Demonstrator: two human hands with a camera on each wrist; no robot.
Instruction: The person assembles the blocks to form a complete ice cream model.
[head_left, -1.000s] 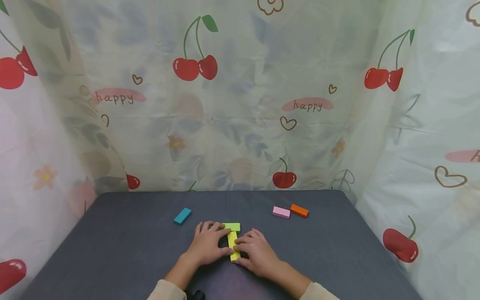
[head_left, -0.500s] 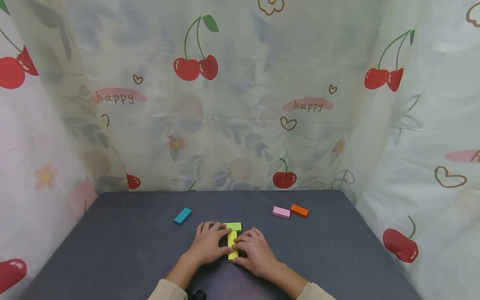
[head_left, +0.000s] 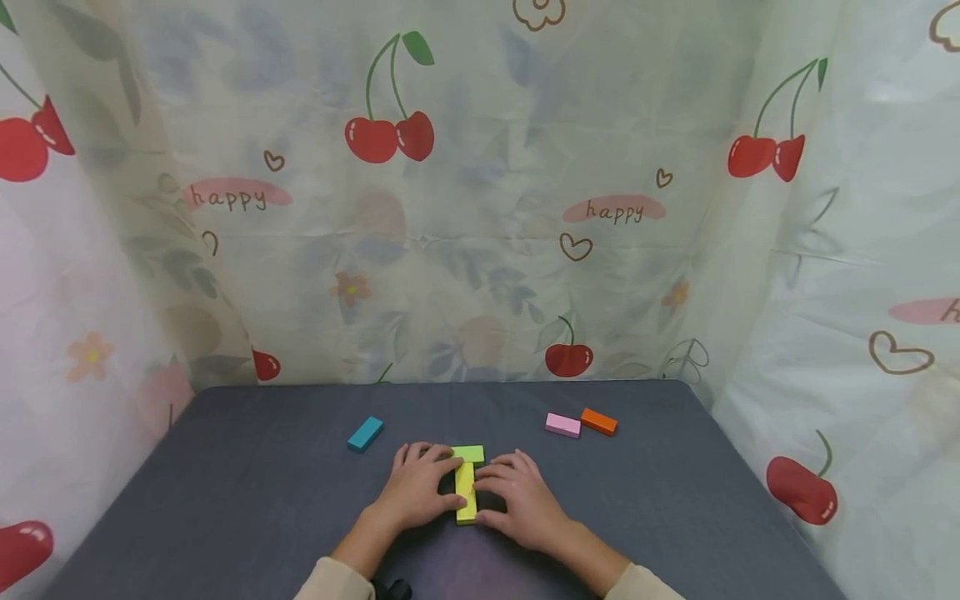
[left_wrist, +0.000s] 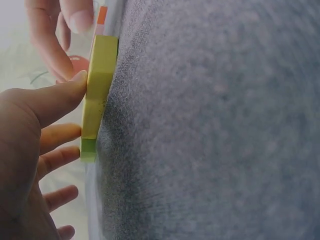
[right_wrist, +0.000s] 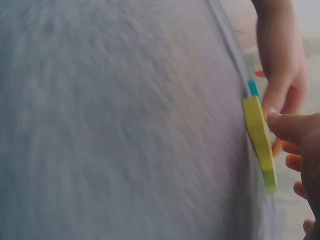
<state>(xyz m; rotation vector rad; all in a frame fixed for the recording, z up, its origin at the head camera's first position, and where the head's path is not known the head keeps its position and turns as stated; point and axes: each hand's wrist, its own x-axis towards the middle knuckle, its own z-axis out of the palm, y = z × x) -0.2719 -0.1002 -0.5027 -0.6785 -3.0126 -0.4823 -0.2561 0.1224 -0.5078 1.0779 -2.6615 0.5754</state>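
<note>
Yellow blocks [head_left: 466, 495] lie in a line on the dark cloth, their far end against a lime-green block [head_left: 469, 454] set crosswise. In the left wrist view a slight kink marks the line midway. My left hand [head_left: 417, 492] lies along the left side, its thumb and forefinger touching the yellow blocks and other fingers reaching toward the green one, whose left end they hide. My right hand [head_left: 522, 502] is at the right side, fingers relaxed and spread, fingertips right by the yellow edge. In the right wrist view its thumb [right_wrist: 290, 125] overlaps the yellow side.
A blue block [head_left: 365, 434] lies at the back left. Back right, a pink block [head_left: 562, 425] and an orange block [head_left: 599, 422] lie almost end to end. A printed curtain [head_left: 480, 250] hangs behind the table [head_left: 225, 500] and along both sides.
The right hand's fingers have drawn back rightward from over the yellow blocks. The yellow near end shifted slightly left and the line straightened; the green block slid slightly right. The left hand stays put.
</note>
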